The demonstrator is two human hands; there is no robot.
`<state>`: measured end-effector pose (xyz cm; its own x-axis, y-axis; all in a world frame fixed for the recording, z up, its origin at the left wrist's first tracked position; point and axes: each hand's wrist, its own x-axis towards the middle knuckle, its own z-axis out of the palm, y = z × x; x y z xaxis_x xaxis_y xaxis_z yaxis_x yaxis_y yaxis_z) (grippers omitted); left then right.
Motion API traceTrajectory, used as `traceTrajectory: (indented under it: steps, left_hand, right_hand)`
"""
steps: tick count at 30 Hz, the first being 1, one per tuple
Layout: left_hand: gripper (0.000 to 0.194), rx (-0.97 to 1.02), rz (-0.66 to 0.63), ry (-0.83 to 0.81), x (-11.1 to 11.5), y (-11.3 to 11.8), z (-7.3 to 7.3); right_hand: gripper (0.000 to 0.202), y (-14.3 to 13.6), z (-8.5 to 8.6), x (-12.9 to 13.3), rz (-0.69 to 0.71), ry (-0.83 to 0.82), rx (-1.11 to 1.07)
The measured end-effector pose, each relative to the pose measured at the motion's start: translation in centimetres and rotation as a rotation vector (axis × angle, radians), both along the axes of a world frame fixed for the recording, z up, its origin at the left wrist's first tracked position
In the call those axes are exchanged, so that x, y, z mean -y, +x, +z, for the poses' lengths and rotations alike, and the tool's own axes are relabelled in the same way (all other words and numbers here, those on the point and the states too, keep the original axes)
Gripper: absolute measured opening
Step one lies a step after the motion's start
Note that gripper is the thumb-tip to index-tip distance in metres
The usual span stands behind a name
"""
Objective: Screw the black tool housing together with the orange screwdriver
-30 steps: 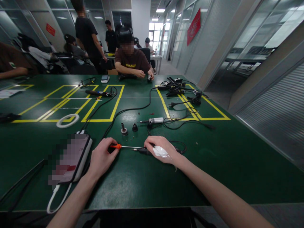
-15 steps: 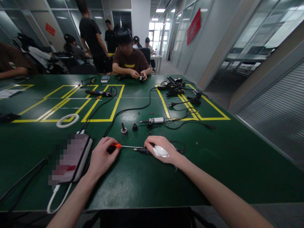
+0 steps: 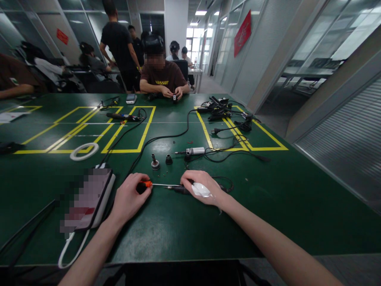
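Observation:
My left hand (image 3: 131, 196) is closed round the orange handle of a screwdriver (image 3: 160, 184), whose thin metal shaft points right. The shaft's far end reaches the fingers of my right hand (image 3: 202, 188), which wrap over a black pen-shaped tool (image 3: 180, 189) lying on the green table (image 3: 166, 234). Part of that tool is hidden beneath the palm. A white patch sits on the back of my right hand. Just beyond the hands stand a round metal-and-black part (image 3: 155, 163) and a black cone-shaped part (image 3: 169, 159), with several tiny pieces near them.
Behind the hands lies a silver tool (image 3: 195, 151) with a cord. A phone-like device (image 3: 89, 198) with a white cable is at left, near a white tape ring (image 3: 84, 151). Tangled black cables (image 3: 218, 107) lie farther back. Across the table sits a person (image 3: 163, 77).
My left hand and the screwdriver handle have shifted very slightly. My right hand looks unmoved. Across the table, the seated person's hands moved a little left, and a standing person behind moved.

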<state>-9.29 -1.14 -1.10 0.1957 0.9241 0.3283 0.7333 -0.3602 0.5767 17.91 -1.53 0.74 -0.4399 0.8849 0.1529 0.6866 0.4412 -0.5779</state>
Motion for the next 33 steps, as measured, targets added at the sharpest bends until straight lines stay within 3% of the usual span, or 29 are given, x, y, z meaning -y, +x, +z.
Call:
traceTrajectory:
  steps: [14,26,33]
  left_hand:
    - [0.008,-0.022,0.056,-0.050,0.14,-0.02,0.18]
    - [0.008,0.040,-0.030,0.054,0.27,0.42,0.81]
    - [0.008,0.067,-0.034,0.081,0.11,0.32,0.25]
  right_hand:
    - [0.023,-0.03,0.21,0.06,-0.005,-0.011,0.040]
    - [0.023,0.04,-0.22,-0.06,-0.002,0.009,0.024]
    - [0.024,-0.02,-0.18,-0.02,-0.005,0.005,0.026]
